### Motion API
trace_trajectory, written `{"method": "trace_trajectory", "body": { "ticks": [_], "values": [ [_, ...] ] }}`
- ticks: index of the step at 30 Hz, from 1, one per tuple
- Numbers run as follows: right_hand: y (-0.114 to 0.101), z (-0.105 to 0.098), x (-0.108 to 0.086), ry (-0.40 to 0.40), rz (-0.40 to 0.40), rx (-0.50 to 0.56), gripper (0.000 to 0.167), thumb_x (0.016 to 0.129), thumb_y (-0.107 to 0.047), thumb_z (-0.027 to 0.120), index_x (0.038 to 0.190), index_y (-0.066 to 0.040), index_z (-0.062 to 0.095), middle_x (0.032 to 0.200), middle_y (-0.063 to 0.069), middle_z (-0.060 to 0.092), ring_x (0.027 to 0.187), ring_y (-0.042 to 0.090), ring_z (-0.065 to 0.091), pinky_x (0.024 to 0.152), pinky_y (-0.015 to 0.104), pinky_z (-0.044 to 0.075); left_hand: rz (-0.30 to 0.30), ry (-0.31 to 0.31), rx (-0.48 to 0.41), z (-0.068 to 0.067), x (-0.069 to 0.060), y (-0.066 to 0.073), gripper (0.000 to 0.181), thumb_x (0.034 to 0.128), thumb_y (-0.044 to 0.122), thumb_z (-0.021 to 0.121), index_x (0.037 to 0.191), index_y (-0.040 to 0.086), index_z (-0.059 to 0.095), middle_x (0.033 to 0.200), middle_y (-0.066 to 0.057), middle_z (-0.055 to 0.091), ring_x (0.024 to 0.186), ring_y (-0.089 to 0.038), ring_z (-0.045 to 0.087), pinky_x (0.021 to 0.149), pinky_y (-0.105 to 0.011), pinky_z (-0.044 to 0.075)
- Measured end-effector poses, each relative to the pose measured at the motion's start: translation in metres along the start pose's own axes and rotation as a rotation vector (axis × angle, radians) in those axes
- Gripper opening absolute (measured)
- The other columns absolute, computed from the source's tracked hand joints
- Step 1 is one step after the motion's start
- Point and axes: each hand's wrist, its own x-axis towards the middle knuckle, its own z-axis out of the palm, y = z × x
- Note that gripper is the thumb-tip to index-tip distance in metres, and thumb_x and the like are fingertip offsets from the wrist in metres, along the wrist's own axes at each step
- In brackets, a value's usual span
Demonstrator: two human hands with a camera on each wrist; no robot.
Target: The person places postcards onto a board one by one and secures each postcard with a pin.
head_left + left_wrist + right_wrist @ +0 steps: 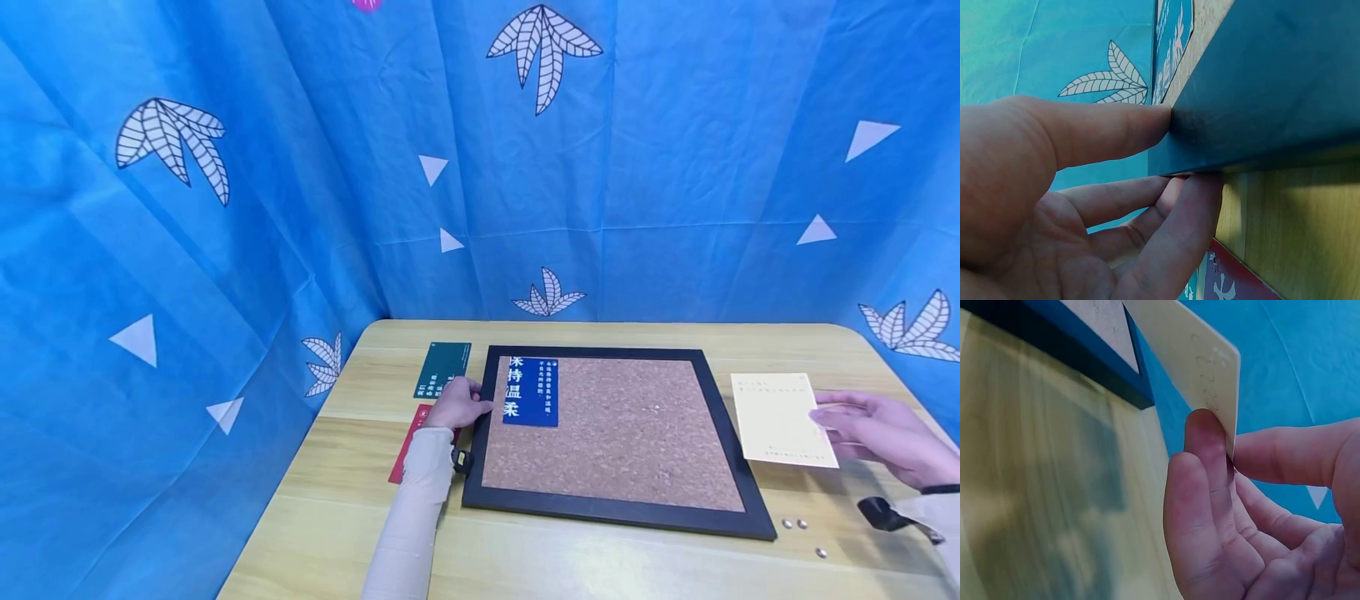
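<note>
A cork board (615, 442) in a black frame lies flat on the table. My left hand (456, 405) holds its left edge; in the left wrist view the thumb rests on the frame (1260, 94) and the fingers touch its outer side. A blue card (531, 392) with white characters is at the board's upper left, a small pin-like dot at its top right corner. Off the board's right side, my right hand (888, 429) pinches a cream card (780, 421) between thumb and fingers. The right wrist view shows the card (1200, 356) raised above the table.
Left of the board lie a green card (442, 367) and a red card (411, 446), the red one partly behind the left hand and arm. Several small silver tacks (802, 524) sit near the board's lower right corner. A blue patterned curtain (600, 208) hangs behind the table (345, 492).
</note>
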Motion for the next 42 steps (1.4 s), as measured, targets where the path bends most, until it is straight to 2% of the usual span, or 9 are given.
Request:
{"method": "trace_trajectory", "body": {
  "ticks": [6,10,13,17,21,27,33,40,42],
  "values": [
    [-0.010,0.004,0.007,0.000,-0.013,-0.001,0.070,0.108,-0.034,0.053,0.146,0.021,0.028,0.105,-0.004,0.071,0.084,-0.003,0.065,0.074,0.028,0.062,0.000,-0.006,-0.006,0.000,0.000,0.000,0.050,0.0931,0.021,0.078,0.136,0.001,0.064,0.116,-0.015,0.067,0.100,-0.029,0.064,0.092,-0.043,0.059],
    [-0.016,0.006,0.010,-0.012,-0.040,0.029,0.064,0.108,-0.031,0.055,0.143,0.018,0.034,0.100,-0.013,0.068,0.085,-0.003,0.065,0.075,0.028,0.062,0.010,-0.007,-0.012,-0.001,-0.001,0.000,0.049,0.0931,0.021,0.078,0.136,0.001,0.064,0.115,-0.015,0.068,0.100,-0.029,0.064,0.091,-0.042,0.060],
    [-0.022,0.009,0.013,-0.019,-0.058,0.090,0.053,0.107,-0.027,0.058,0.137,0.014,0.041,0.094,-0.020,0.066,0.085,-0.001,0.067,0.076,0.028,0.063,0.007,-0.005,-0.016,-0.001,-0.001,0.000,0.049,0.0929,0.021,0.078,0.135,0.001,0.064,0.117,-0.015,0.068,0.101,-0.029,0.064,0.094,-0.044,0.060],
    [-0.029,0.012,0.015,-0.029,-0.064,0.144,0.042,0.106,-0.023,0.059,0.133,0.008,0.046,0.092,-0.022,0.067,0.084,0.001,0.069,0.075,0.027,0.063,-0.008,-0.003,-0.012,0.000,0.000,0.000,0.049,0.0929,0.021,0.078,0.135,0.001,0.064,0.116,-0.015,0.068,0.101,-0.029,0.064,0.095,-0.045,0.059],
    [-0.036,0.013,0.016,-0.042,-0.073,0.154,0.044,0.106,-0.021,0.057,0.135,0.011,0.045,0.092,-0.021,0.067,0.084,0.001,0.069,0.075,0.027,0.063,-0.011,-0.004,-0.008,0.000,0.001,0.000,0.049,0.0933,0.022,0.078,0.136,0.002,0.064,0.116,-0.015,0.068,0.101,-0.030,0.064,0.095,-0.045,0.059],
    [-0.045,0.016,0.020,-0.069,-0.090,0.186,0.038,0.107,-0.019,0.057,0.135,0.004,0.047,0.095,-0.021,0.069,0.087,0.001,0.070,0.076,0.026,0.063,-0.012,-0.007,-0.007,0.001,0.000,0.000,0.048,0.0939,0.021,0.077,0.136,0.001,0.064,0.119,-0.016,0.068,0.103,-0.030,0.064,0.098,-0.046,0.059],
    [-0.051,0.020,0.027,-0.101,-0.097,0.226,0.051,0.107,-0.019,0.056,0.142,0.013,0.037,0.096,-0.018,0.071,0.088,0.003,0.073,0.078,0.027,0.063,0.003,-0.008,-0.008,0.000,-0.001,0.000,0.047,0.0944,0.020,0.076,0.136,0.000,0.064,0.120,-0.017,0.068,0.104,-0.030,0.064,0.099,-0.047,0.058],
    [-0.060,0.027,0.033,-0.113,-0.108,0.275,0.036,0.106,-0.017,0.058,0.134,0.002,0.045,0.095,-0.016,0.072,0.087,0.005,0.073,0.077,0.027,0.063,0.009,-0.008,-0.012,0.000,-0.003,0.000,0.047,0.0948,0.020,0.076,0.136,0.000,0.064,0.121,-0.017,0.068,0.103,-0.030,0.064,0.099,-0.046,0.058],
    [-0.063,0.028,0.034,-0.120,-0.110,0.281,0.038,0.106,-0.017,0.058,0.135,0.003,0.044,0.095,-0.016,0.073,0.087,0.005,0.073,0.077,0.026,0.063,0.011,-0.007,-0.010,0.000,-0.004,0.001,0.047,0.0949,0.020,0.076,0.136,0.000,0.064,0.121,-0.017,0.068,0.103,-0.030,0.064,0.099,-0.046,0.058]
  ]
}}
